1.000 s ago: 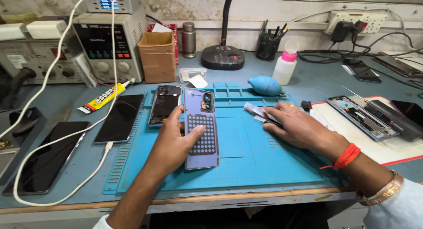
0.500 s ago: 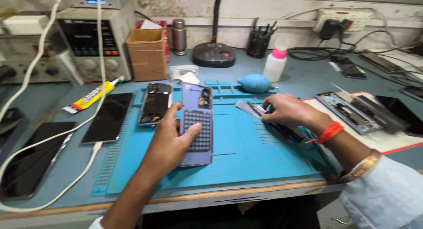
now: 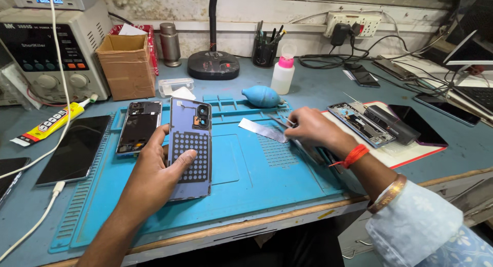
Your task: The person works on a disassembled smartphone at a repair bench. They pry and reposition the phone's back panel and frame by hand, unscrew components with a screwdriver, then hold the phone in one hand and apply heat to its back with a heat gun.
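My left hand lies on a blue phone back cover with a dotted black patch, thumb across its lower half, holding it flat on the blue work mat. An opened phone body lies just left of the cover. My right hand is at the mat's right side, fingers pinched on thin metal tweezers. A flat silver metal strip lies on the mat just left of that hand.
A cardboard box, power supply unit, lamp base, blue dust blower and white bottle stand behind the mat. Dark phones and a glue tube lie left; a disassembled phone lies right.
The camera has moved closer and shifted right. My right hand has drawn back slightly toward the mat's right edge with the tweezers. My left hand stays on the back cover.
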`<action>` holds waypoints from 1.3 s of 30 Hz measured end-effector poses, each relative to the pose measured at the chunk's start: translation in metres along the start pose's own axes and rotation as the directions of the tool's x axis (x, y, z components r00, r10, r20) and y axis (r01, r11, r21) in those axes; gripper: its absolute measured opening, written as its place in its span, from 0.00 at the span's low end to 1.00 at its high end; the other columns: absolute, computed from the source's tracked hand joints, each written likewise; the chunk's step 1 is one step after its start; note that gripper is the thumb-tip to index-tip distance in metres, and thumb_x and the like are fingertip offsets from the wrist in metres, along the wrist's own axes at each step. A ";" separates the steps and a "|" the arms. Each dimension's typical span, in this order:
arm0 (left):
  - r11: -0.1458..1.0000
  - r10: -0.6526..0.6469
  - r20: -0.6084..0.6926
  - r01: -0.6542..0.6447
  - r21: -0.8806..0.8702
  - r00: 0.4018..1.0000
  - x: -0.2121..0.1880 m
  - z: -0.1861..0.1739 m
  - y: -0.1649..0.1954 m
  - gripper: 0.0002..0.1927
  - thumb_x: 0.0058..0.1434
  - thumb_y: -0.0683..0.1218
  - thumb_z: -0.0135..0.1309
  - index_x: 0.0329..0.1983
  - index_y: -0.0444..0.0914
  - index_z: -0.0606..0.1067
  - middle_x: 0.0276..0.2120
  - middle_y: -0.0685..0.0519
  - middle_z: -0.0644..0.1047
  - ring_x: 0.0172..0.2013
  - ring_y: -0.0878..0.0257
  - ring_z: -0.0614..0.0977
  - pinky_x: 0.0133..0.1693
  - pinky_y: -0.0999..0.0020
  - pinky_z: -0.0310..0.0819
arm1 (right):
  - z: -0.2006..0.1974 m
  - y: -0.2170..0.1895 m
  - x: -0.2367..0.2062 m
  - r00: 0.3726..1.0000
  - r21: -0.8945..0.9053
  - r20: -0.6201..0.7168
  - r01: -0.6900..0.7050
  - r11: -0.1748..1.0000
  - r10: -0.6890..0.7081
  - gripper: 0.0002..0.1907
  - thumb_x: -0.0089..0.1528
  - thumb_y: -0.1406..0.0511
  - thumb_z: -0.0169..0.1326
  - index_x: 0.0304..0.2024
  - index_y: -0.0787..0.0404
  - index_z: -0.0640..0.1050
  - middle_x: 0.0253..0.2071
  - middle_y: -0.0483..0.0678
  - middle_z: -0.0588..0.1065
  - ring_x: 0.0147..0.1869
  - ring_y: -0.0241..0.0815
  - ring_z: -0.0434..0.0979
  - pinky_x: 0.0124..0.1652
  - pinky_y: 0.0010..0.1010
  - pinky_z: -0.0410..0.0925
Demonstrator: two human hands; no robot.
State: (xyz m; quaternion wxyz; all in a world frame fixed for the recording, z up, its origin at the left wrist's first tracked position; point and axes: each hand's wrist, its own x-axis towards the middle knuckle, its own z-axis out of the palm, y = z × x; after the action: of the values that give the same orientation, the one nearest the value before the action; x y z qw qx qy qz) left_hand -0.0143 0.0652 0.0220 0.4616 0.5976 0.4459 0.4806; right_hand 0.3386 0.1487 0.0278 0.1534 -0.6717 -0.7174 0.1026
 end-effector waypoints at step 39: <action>0.987 0.012 -0.016 -0.009 0.162 1.000 -0.004 0.003 0.008 0.25 0.61 0.44 0.54 0.62 0.40 0.65 0.37 0.47 0.85 0.36 0.66 0.87 0.36 0.66 0.83 | -0.019 0.014 -0.006 0.990 -0.187 -0.064 0.113 0.976 -0.127 0.28 0.52 0.63 0.67 0.55 0.59 0.77 0.43 0.57 0.82 0.49 0.55 0.83 0.49 0.43 0.73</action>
State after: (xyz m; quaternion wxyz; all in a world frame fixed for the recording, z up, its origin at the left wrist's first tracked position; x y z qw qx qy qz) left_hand -0.0114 0.0591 0.0288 0.4053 0.6314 0.4840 0.4504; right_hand 0.3585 0.1422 0.0397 0.1241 -0.6417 -0.7569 0.0010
